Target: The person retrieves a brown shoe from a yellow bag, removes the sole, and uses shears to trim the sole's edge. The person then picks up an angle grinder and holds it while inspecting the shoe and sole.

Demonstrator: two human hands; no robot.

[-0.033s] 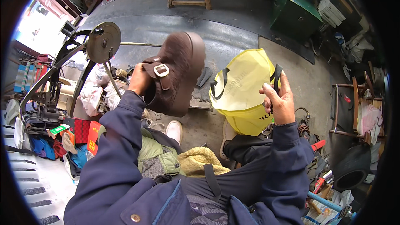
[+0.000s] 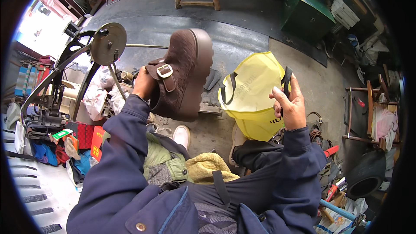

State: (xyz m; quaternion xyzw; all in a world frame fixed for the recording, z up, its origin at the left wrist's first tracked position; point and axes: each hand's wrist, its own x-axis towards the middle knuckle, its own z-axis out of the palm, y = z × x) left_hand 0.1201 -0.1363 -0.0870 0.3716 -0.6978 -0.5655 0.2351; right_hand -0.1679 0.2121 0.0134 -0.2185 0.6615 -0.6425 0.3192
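Observation:
My left hand (image 2: 145, 84) grips a dark brown clog-like shoe (image 2: 184, 71) at its opening, holding it in the air ahead of me. The shoe has a furry upper, a strap with a pale buckle (image 2: 164, 71) and a thick brown sole turned toward the right. A yellow fabric bag (image 2: 249, 86) with black handles hangs to the right of the shoe. One of its handles is looped over the fingers of my right hand (image 2: 291, 106), which is closed on it. The bag's mouth gapes toward me; its inside shows pale yellow.
A hand-cranked sewing machine (image 2: 65, 69) with a round wheel stands at the left, plastic bags (image 2: 95, 99) beside it. A wooden stool (image 2: 197, 3) and a green box (image 2: 307, 13) are at the back. Clutter and a black tyre (image 2: 367, 175) lie at the right. Yellow fleecy cloth (image 2: 210, 167) rests at my lap.
The shoe has shifted and tilted slightly, its toe a little higher and its buckle a touch left. The bag and my right hand are almost unmoved.

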